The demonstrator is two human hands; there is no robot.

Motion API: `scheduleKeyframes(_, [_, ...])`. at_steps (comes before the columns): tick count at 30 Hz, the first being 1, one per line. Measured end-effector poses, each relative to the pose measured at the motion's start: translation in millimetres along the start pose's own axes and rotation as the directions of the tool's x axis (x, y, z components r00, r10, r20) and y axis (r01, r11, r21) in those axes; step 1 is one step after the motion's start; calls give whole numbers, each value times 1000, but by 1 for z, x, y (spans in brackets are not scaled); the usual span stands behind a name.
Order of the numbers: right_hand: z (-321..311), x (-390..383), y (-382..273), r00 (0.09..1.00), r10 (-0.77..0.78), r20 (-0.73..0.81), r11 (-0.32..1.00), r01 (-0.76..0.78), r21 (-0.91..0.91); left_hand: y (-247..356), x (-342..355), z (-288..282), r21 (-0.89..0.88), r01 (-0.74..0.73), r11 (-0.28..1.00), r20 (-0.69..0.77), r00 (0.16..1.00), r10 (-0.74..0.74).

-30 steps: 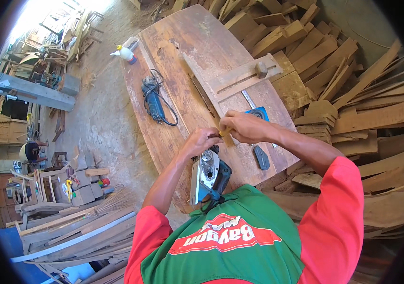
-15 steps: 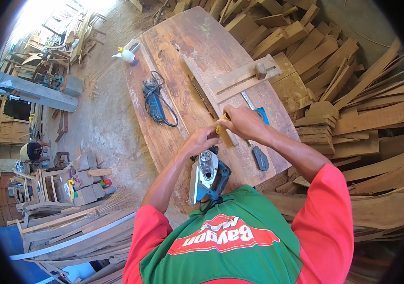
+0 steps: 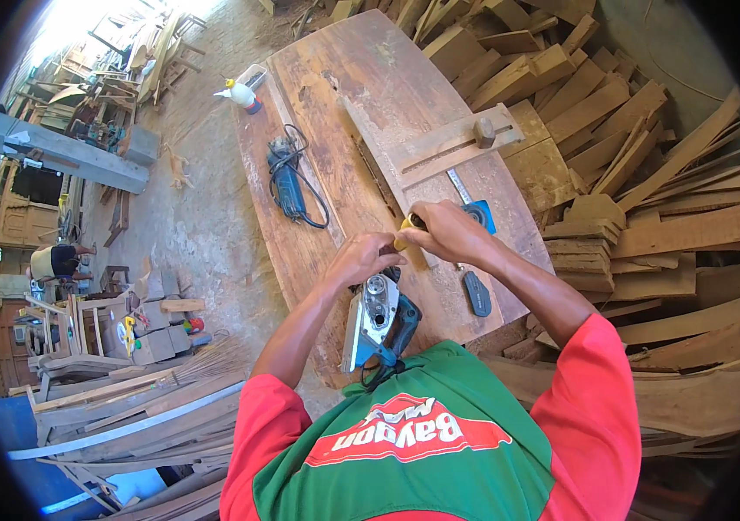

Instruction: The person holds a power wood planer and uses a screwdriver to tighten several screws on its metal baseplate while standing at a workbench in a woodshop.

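My right hand (image 3: 450,231) is closed round a yellow-and-black handled tool (image 3: 405,231), whose kind I cannot make out. My left hand (image 3: 363,259) is closed right beside it, its fingertips close to the yellow part; what they pinch is hidden. Just below my left hand, a teal electric planer (image 3: 377,317) lies on the wooden table (image 3: 296,82), its metal side facing up. Ahead of my hands rests a wooden fence-like piece (image 3: 452,149) with slots and a knob. A blue square tool (image 3: 479,215) with a pale rule lies by my right wrist.
A blue angle grinder (image 3: 288,187) with a coiled cord lies on the table's left. Beyond it stand a spray bottle (image 3: 240,94) and a clear tray (image 3: 253,75). A dark oval tag-like thing (image 3: 476,293) lies near my right forearm. Wood offcuts (image 3: 591,113) fill the right; another person (image 3: 62,260) is far left.
The whole view has shifted slightly. My right hand has turned a little round the yellow-handled tool, while my left hand stays nearly in place. The person far left has moved.
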State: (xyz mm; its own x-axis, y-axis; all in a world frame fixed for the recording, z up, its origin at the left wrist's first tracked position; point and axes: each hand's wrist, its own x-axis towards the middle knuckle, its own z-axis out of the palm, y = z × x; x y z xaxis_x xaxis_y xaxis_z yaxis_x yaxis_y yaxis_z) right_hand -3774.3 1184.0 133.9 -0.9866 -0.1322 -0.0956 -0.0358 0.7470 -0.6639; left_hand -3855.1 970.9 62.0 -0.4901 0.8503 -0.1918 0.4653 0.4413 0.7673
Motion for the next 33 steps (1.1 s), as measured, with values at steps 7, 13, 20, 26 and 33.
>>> scheduleKeyframes(7, [-5,0,9,987,-157,39,982,152,110,5,1,1,125,-23,992,-14,1000,25])
scheduleKeyframes(13, [6,1,6,998,42,48,999,-43,18,13,1,5,58,-8,998,-64,998,11])
scheduleKeyframes(20, [3,-3,11,986,-114,-126,979,133,155,-7,3,5,94,-82,992,-26,996,84])
scheduleKeyframes(26, [-6,0,3,993,89,80,996,-91,20,7,0,3,76,-58,995,-12,998,59])
scheduleKeyframes(33, [4,-8,0,984,-61,-169,992,78,96,3,1,7,40,-126,991,-40,991,127])
